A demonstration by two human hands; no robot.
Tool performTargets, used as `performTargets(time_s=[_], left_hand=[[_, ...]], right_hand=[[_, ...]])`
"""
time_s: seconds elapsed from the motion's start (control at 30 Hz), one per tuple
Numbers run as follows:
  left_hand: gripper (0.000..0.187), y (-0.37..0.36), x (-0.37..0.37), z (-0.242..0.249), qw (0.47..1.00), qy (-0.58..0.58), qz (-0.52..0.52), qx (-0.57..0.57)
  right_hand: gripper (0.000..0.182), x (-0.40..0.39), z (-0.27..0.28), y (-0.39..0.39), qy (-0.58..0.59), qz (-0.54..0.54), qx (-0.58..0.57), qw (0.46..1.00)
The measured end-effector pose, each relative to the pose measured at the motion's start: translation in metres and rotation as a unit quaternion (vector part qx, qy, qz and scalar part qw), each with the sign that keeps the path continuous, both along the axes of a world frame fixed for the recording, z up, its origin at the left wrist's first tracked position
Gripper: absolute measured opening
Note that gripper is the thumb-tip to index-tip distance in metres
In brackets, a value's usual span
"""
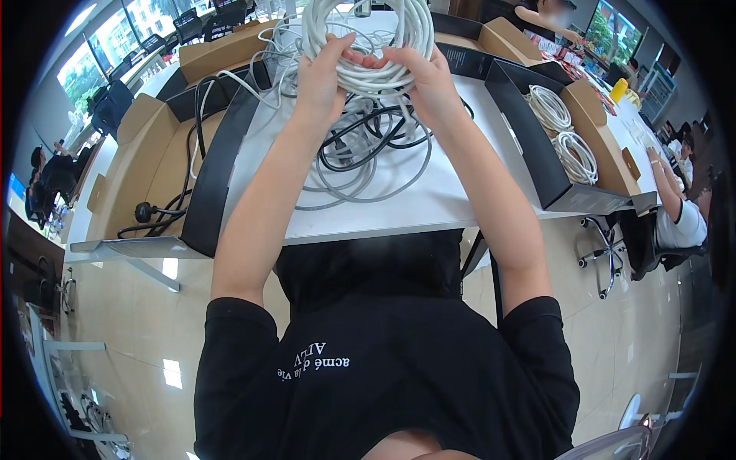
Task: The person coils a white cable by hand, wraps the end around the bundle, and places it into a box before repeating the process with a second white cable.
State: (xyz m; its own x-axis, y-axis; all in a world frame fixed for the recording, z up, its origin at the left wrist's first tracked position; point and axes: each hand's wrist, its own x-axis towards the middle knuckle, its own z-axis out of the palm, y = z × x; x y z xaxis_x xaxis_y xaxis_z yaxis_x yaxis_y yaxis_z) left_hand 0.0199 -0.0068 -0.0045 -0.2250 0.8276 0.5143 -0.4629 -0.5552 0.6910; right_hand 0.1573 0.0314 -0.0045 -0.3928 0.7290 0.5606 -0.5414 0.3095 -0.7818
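Note:
Both of my hands grip a thick coil of white cable (418, 34), raised over the far part of the white table (337, 222). My left hand (323, 80) holds the coil's lower left side, and my right hand (429, 80) is closed round its lower right side. The fingers of both hands curl inside the ring, close together. Beneath the coil lies a tangle of black cable (331, 159) and grey cable (368, 198). Loose white cable (285, 65) trails away to the left of my left hand.
A black-sided cardboard box (146, 165) on the left contains black cables with a plug (143, 212). The right box (529, 153) holds two white cable coils (575, 157). More open boxes stand behind. People sit or stand at other tables, one (678, 218) at the right.

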Motion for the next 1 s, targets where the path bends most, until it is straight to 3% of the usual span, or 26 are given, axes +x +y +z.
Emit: performTargets(time_s=[0.17, 0.23, 0.33, 0.43, 0.53, 0.57, 0.67, 0.77, 0.87, 1.0], left_hand=[[0.011, 0.007, -0.003, -0.009, 0.995, 0.081, 0.049, -0.038], [0.012, 0.008, -0.004, -0.007, 0.991, 0.107, 0.073, -0.023], [0.024, 0.001, 0.001, 0.001, 0.987, 0.144, 0.067, -0.034], [0.040, -0.003, 0.004, 0.005, 0.987, 0.148, -0.005, -0.067], [0.049, -0.008, 0.009, 0.006, 0.976, 0.216, 0.011, -0.011], [0.066, -0.003, 0.005, 0.004, 0.964, 0.262, 0.045, 0.003], [0.053, -0.008, 0.011, 0.006, 0.958, 0.227, 0.138, 0.102], [0.088, 0.001, 0.000, 0.003, 0.902, 0.307, 0.249, 0.174], [0.092, -0.011, -0.003, 0.007, 0.926, 0.297, 0.210, 0.098], [0.086, -0.012, -0.007, 0.015, 0.926, 0.255, 0.267, 0.082]], right_hand=[[0.020, 0.001, -0.002, 0.009, -0.005, -0.028, 0.033, 0.999], [0.020, 0.000, 0.006, -0.004, 0.032, -0.022, -0.011, 0.999], [0.022, 0.005, 0.011, -0.001, 0.052, 0.006, -0.057, 0.997], [0.025, 0.016, 0.013, 0.018, 0.054, 0.039, -0.076, 0.995], [0.030, 0.025, 0.015, 0.025, 0.053, 0.064, -0.082, 0.993], [0.030, 0.027, 0.015, 0.027, 0.051, 0.075, -0.073, 0.993], [0.029, 0.026, 0.018, 0.021, 0.044, 0.069, -0.058, 0.995], [0.028, 0.025, 0.020, 0.016, 0.033, 0.054, -0.039, 0.997], [0.026, 0.024, 0.019, 0.013, 0.017, 0.027, -0.028, 0.999], [0.020, 0.020, 0.016, 0.014, -0.012, -0.019, -0.005, 1.000]])
